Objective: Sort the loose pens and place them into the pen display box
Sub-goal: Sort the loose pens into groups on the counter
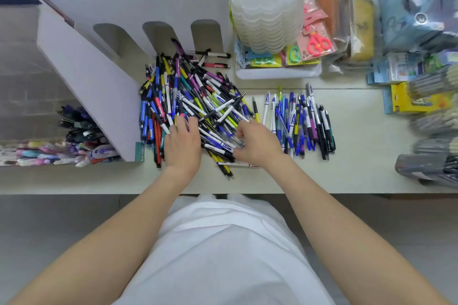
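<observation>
A big jumbled pile of loose pens (190,96) in blue, white, black, yellow and purple lies on the pale counter in front of a white cardboard pen display box (138,7) with arched slots. A purple pen (178,47) leans in the middle slot. My left hand (183,142) lies flat on the near left of the pile, fingers spread. My right hand (255,142) is at the pile's near right, its fingers curled among clear and white pens. To the right lies a tidier row of sorted pens (300,121).
A stack of clear plastic tubs (269,2) stands in a white tray (277,73) with scissors packs behind the sorted row. Packaged stationery (421,96) crowds the right side. More pens (74,131) sit low at the left. The counter's front edge (99,192) runs near my body.
</observation>
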### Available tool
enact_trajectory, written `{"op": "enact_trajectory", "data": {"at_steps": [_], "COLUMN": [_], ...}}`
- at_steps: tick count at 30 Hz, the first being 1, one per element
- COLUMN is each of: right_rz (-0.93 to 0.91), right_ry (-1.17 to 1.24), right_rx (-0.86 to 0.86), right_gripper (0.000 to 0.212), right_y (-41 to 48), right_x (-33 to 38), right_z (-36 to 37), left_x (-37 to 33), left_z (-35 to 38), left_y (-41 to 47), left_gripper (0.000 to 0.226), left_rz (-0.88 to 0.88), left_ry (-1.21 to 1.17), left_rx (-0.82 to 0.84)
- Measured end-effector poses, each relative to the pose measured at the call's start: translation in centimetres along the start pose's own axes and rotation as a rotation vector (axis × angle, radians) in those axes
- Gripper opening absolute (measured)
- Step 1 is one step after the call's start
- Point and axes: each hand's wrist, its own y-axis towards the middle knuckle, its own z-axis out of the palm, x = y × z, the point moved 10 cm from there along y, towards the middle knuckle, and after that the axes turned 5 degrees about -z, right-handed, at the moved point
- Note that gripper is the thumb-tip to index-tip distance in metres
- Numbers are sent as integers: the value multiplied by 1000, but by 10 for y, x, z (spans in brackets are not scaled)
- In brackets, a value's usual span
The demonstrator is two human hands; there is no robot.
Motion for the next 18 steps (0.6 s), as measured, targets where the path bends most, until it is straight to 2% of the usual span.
{"op": "enact_trajectory", "data": {"at_steps": [2, 5, 7, 10, 13, 15, 18], "right_rz": [-45, -19, -2, -7, -71, -118, -82], "right_ry": [-150, -281, -284, -163, -65, -110, -300], "right_rx": [105, 124, 118, 26, -186, -296, -246], "right_gripper": [27, 9, 4, 12, 17, 36, 88], "right_y": [-12, -26, -30, -30, -31, -30, -18], "right_x": [11, 2, -6, -11, -1, 12, 25], "right_z": [25, 47, 52, 47, 39, 41, 58], "left_x": [7, 19, 28, 30, 26, 15, 1], "left_z": [10, 26, 38, 59, 71, 72, 75], "left_y": [-2, -9, -19, -35, -46, -54, -58], "left_gripper": [54, 30, 31, 27, 15, 9, 15], "left_rz": [-31, -159, -287, -424, -669, -847, -953], "left_ry": [-46, -162, -264, -517, -960, -1222, -1382], "left_rx": [64, 217, 323, 470, 547, 586, 574]}}
